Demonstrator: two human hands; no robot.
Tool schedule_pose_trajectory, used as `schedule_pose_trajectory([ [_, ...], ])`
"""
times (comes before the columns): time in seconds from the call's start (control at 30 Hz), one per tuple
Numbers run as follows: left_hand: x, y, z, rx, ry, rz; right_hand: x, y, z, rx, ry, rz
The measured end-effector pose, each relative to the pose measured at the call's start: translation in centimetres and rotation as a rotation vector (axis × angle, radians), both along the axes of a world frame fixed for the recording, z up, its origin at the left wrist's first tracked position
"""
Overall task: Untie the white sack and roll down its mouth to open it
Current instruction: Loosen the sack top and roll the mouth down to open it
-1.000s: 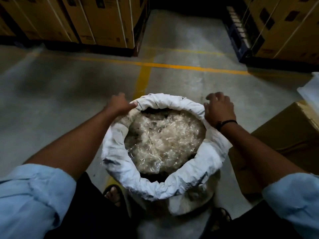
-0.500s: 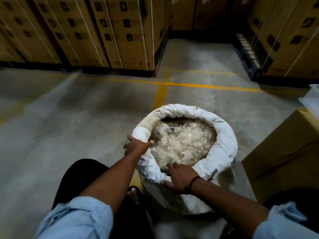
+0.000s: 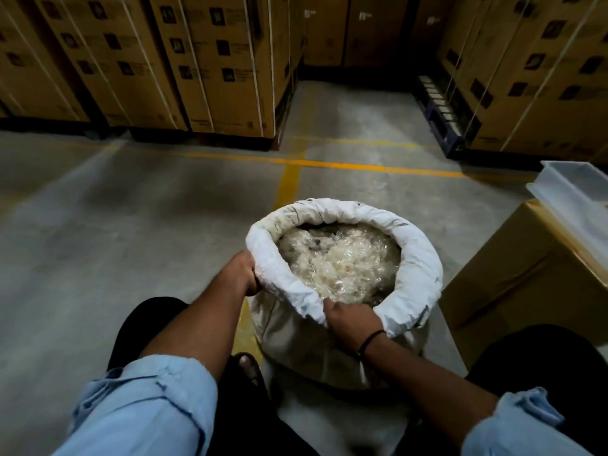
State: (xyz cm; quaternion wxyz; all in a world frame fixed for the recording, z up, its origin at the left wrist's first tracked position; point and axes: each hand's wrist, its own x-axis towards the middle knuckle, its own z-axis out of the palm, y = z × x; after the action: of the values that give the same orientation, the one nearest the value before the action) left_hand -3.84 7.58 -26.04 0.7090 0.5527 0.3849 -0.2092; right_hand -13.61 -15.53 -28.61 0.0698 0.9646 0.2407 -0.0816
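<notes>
My left hand (image 3: 244, 273) is closed on the rolled rim of the white sack (image 3: 419, 268), on the rim's left side. Fingers curl under the roll, so I can't see them well. My right hand (image 3: 350, 320) grips the near part of the rim, w/ the thumb side over the top of the roll and the fingers tucked in the cloth. A thin black band (image 3: 370, 340) sits on that wrist.

The sack stands on the grey floor (image 3: 115, 241) right in front of me, btwn my knees. Its mouth is open & the rim is rolled into a fat ring all the way round. Inside I see a heap of clear, crinkly plastic stuff (image 3: 339, 261), piled up near the top.

A brown box (image 3: 526, 281) sits just beside the sack on the right, w/ a clear tray (image 3: 572, 189) on top of it. Yellow lines (image 3: 329, 164) cross the floor past the sack. Tall stacks of cardboard boxes (image 3: 210, 60) stand far back, left & right. Both my sleeves (image 3: 148, 406) are light blue & rolled up.
</notes>
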Motion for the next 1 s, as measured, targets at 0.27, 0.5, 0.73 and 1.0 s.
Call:
schedule_pose_trajectory([
  [0.27, 1.7, -0.4, -2.8, 0.480, -0.029, 0.142, -0.4, -0.5, -3.3, 0.021, -0.016, 0.004],
  [0.5, 1.3, -6.0, 1.9, 0.863, -0.884, -0.998, -0.2, -0.1, -2.1, 0.003, 0.146, -0.022],
  [0.73, -0.8, -8.8, 0.9, 0.731, -0.584, -1.592, 2.6, -3.7, -0.8, 0.002, 0.323, 0.042],
  [1.0, -2.5, -9.9, -1.2, 0.919, -0.398, -1.906, 1.5, -3.6, -1.0, -0.041, 0.360, 0.012],
])
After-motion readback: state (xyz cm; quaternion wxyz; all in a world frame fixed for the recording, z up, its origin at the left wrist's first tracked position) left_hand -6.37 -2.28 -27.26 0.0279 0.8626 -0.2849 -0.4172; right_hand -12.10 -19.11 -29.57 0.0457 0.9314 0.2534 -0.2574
